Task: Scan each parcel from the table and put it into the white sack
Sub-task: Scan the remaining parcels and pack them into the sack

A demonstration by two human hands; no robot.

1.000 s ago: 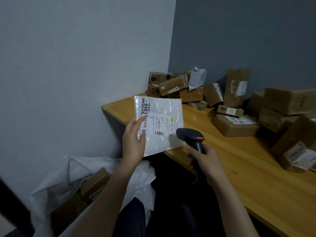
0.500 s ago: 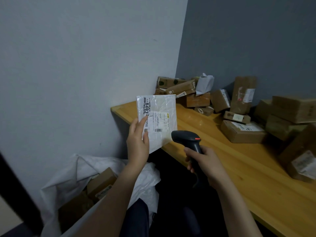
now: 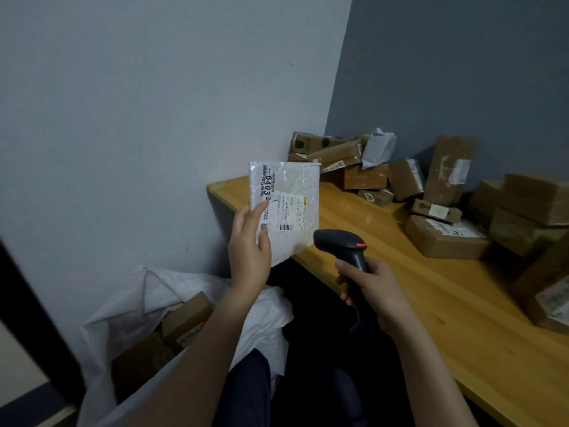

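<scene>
Our left hand (image 3: 248, 254) gripped the lower left corner of a white bubble mailer (image 3: 289, 198), thumb and forefinger lying on its label face, and held it upright over the near end of the wooden table (image 3: 431, 303). Our right hand (image 3: 375, 288) was curled round the handle of a black barcode scanner (image 3: 340, 243), whose head sat just beside the mailer's lower right edge. The white sack (image 3: 144, 297) stood open at lower left with brown boxes (image 3: 187, 315) inside. More cardboard parcels (image 3: 366, 177) lay piled on the table's far side.
</scene>
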